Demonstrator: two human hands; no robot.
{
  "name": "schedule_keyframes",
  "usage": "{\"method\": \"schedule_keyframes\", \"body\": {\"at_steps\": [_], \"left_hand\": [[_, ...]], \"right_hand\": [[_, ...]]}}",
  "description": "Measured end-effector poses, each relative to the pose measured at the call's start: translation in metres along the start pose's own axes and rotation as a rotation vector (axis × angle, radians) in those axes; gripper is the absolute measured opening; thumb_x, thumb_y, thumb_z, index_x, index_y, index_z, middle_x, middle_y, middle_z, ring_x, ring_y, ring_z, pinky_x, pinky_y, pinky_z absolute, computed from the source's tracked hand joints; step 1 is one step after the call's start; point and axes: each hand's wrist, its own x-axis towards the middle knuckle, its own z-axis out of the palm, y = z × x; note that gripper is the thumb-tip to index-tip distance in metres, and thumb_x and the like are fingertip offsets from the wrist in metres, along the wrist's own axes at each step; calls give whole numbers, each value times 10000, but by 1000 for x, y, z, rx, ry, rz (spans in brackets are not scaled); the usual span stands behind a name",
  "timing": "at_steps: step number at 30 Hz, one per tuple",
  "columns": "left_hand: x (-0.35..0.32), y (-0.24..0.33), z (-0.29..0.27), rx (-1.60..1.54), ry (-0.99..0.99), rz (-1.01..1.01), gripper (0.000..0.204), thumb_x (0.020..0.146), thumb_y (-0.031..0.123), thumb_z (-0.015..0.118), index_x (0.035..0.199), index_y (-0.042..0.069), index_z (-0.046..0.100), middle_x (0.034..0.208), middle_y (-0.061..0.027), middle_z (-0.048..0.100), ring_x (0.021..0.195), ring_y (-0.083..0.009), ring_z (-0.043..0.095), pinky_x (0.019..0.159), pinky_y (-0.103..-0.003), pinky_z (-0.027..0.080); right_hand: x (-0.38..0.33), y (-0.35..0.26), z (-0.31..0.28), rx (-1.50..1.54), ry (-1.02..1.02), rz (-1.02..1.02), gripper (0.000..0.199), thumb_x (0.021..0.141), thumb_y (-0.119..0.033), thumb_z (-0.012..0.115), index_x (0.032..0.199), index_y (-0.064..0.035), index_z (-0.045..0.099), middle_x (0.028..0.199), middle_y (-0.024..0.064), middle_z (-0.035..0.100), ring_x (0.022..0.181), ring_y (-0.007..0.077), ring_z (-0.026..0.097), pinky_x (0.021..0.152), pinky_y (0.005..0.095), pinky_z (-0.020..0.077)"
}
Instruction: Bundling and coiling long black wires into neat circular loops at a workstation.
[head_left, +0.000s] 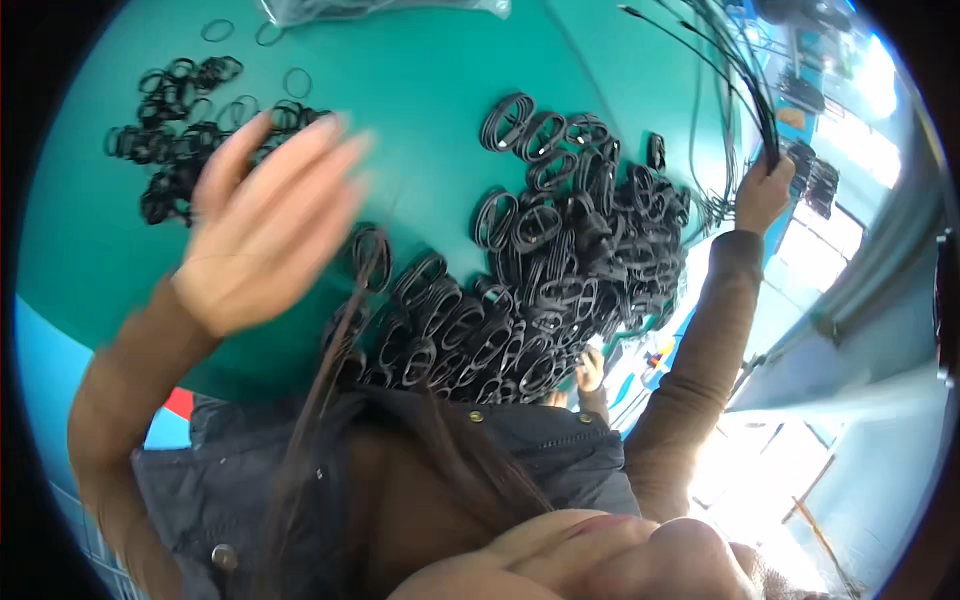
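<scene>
Over the left part of the green table my left hand [275,225] hangs with fingers stretched out and blurred by motion; nothing shows in it. Beneath and beyond its fingers lies a loose heap of thin black bands [180,95]. At the far right my right hand [765,195] is closed around a bunch of long black cables [755,90], whose loose ends spread up and to the left over the table. Between the two hands sits a large pile of coiled black cables [590,240], each wound into a small oval loop.
The round-edged green table [420,60] fills most of the view. A clear plastic bag [390,10] lies at its far edge. Another person's hand [591,370] shows beyond the pile, near the table's rim. Bright windows [850,160] stand at the right.
</scene>
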Motion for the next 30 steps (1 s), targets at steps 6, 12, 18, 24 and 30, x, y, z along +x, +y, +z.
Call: {"method": "schedule_keyframes", "body": {"at_steps": [6,12,18,24,30], "left_hand": [[199,102,-17,91,504,432,327,838,138,562,1159,90,525,1184,-78,601,1127,-158,559,892,-364,461],[182,79,-86,366,254,626,128,796,158,585,865,115,485,639,-1,521,552,-147,567,514,-292,467],[127,-70,-233,707,354,735,297,800,50,635,1096,67,607,922,1,699,711,-172,662,618,-269,522],[17,-295,-310,1057,254,291,408,821,70,651,1222,106,585,1027,-8,703,807,-199,683,679,-279,533],[-20,-464,-261,1288,4,-323,364,868,168,558,1230,136,570,1107,-39,658,934,-282,628,758,-391,494]], "right_hand": [[-111,-127,-137,373,118,-146,263,745,-33,615,1002,-87,595,761,112,644,581,329,592,566,380,483],[-140,-124,-132,618,-35,-16,220,713,-41,661,912,-111,599,751,71,651,608,308,603,578,366,487],[-125,-33,-35,263,163,310,142,814,-134,593,950,-136,633,833,96,687,730,334,648,654,428,506],[-100,9,-101,102,522,117,458,717,-24,623,1134,-214,613,1030,-16,678,836,233,657,711,342,518],[-136,-166,-195,220,80,-122,332,779,-58,660,1098,-119,592,841,77,684,643,276,629,576,364,483]]}}
